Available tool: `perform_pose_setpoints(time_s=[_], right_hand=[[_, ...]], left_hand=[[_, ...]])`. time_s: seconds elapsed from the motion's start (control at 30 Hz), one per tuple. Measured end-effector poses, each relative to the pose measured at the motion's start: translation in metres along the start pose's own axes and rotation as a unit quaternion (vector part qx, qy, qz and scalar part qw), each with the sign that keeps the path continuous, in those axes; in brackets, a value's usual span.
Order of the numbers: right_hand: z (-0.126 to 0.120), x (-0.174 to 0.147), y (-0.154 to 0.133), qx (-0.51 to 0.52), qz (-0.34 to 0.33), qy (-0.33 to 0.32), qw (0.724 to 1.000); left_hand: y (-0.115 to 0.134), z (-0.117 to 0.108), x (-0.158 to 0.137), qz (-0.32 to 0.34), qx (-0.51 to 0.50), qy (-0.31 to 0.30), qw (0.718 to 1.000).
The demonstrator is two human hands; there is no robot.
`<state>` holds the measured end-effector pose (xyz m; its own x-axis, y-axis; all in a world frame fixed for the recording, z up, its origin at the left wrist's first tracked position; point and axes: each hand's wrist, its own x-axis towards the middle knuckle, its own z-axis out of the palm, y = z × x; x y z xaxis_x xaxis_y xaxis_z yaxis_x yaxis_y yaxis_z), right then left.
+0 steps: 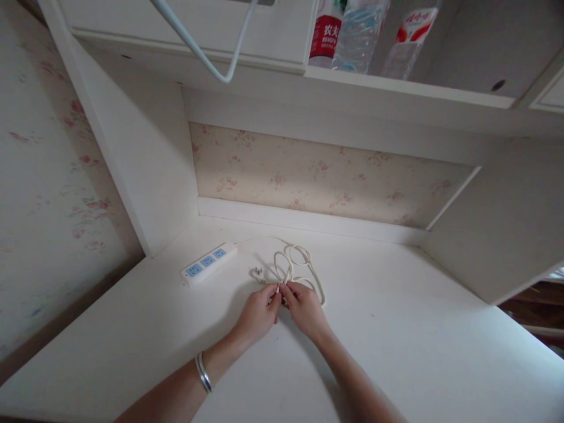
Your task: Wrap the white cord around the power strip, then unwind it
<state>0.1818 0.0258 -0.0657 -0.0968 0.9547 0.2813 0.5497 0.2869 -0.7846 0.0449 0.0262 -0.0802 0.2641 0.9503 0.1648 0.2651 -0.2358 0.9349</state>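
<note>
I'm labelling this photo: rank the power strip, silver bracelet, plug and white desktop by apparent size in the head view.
1. White desktop
2. Power strip
3. Silver bracelet, though it sits nearer the camera
4. Plug

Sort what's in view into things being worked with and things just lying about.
Being worked with:
- cord, pinched by the left hand and right hand
- plug
- power strip

Just about:
- plastic bottles on the shelf
- pale loop overhead
</note>
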Motion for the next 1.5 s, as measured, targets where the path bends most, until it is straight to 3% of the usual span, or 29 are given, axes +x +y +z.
perform_pose_setpoints(time_s=[0.1,0.3,0.47,0.63,0.9,1.0,1.13,1.2,1.27,1.43,1.5], right_hand=[[0.002,0.001,0.003,-0.004,0.019,0.021,1.0],[-0.002,0.004,0.005,0.107,0.108,0.057,0.987],[-0.006,0.007,0.006,0.171,0.111,0.093,0.974],[-0.01,0.01,0.01,0.268,0.111,0.156,0.944],[-0.025,0.013,0.01,0.415,0.135,0.181,0.882],[-0.034,0.013,0.006,0.493,0.158,0.151,0.842],[-0.054,0.014,0.005,0.598,0.219,0.093,0.765],[-0.063,0.014,0.007,0.612,0.231,0.054,0.754],[-0.07,0.013,0.009,0.587,0.222,0.032,0.778],[-0.083,0.009,0.011,0.365,0.139,0.085,0.916],[-0.089,0.007,0.01,0.238,0.109,0.13,0.956]], left_hand=[[-0.003,0.0,0.002,-0.015,0.008,0.02,1.0],[-0.004,-0.007,0.005,-0.019,0.077,0.083,0.993],[0.001,-0.01,0.004,0.01,0.135,0.116,0.984],[0.007,-0.014,0.001,0.026,0.138,0.117,0.983],[0.006,-0.017,0.004,0.015,0.14,0.136,0.981],[0.002,-0.019,0.008,0.008,0.141,0.147,0.979],[-0.005,-0.025,0.012,-0.015,0.124,0.149,0.981],[-0.006,-0.028,0.014,-0.027,0.103,0.141,0.984],[-0.007,-0.029,0.014,-0.04,0.079,0.134,0.987],[-0.005,-0.03,0.014,-0.045,0.04,0.124,0.99],[-0.005,-0.031,0.013,-0.036,0.039,0.117,0.992]])
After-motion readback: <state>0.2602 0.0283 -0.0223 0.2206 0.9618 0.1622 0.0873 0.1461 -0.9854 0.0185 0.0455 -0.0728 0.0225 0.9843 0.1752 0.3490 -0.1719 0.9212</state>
